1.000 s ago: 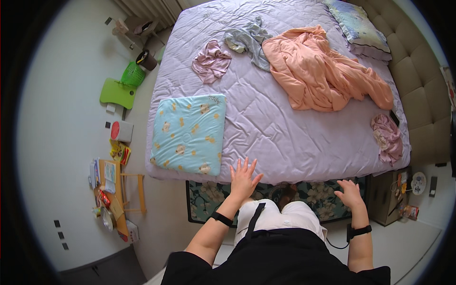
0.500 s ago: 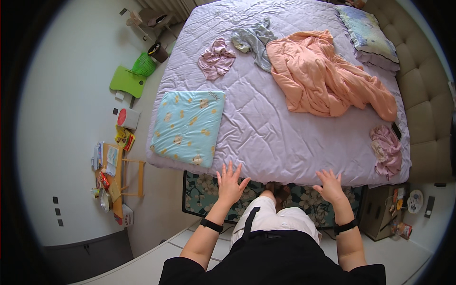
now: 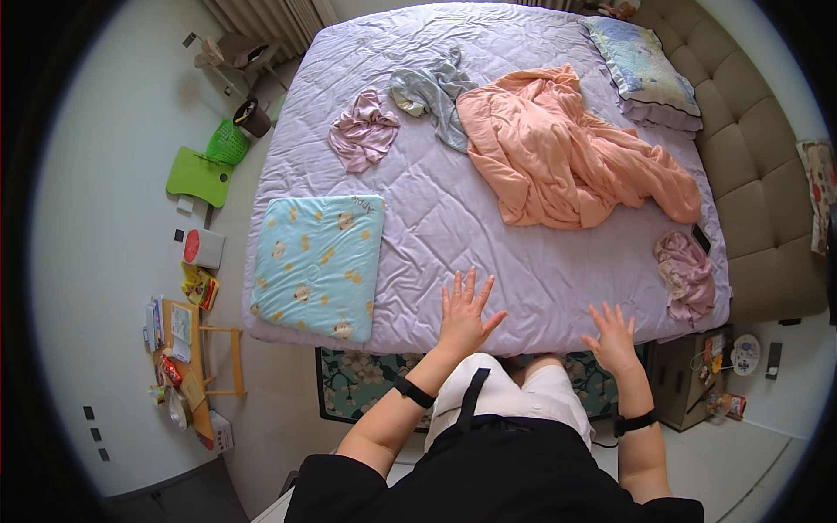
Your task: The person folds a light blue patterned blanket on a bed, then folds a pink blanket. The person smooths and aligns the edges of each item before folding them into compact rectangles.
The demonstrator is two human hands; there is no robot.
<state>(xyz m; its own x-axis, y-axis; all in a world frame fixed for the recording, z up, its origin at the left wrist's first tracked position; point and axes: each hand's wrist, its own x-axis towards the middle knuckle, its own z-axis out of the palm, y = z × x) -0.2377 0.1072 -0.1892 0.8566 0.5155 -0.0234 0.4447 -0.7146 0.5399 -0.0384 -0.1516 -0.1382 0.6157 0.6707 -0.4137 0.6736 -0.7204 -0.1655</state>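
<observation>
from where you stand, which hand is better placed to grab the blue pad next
Probably the left hand: open and empty, it is nearer the blue pad. The right hand, also empty, is farther right.

bed: partly hidden behind hands | curtain: cut off, top edge

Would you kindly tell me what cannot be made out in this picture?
In the head view:
Left hand, right hand: their backs hide any contact with the bed.
Rug: partly hidden by the shorts and bed.
Curtain: top cut off by the upper edge.
Small desk items: too small to identify.
</observation>
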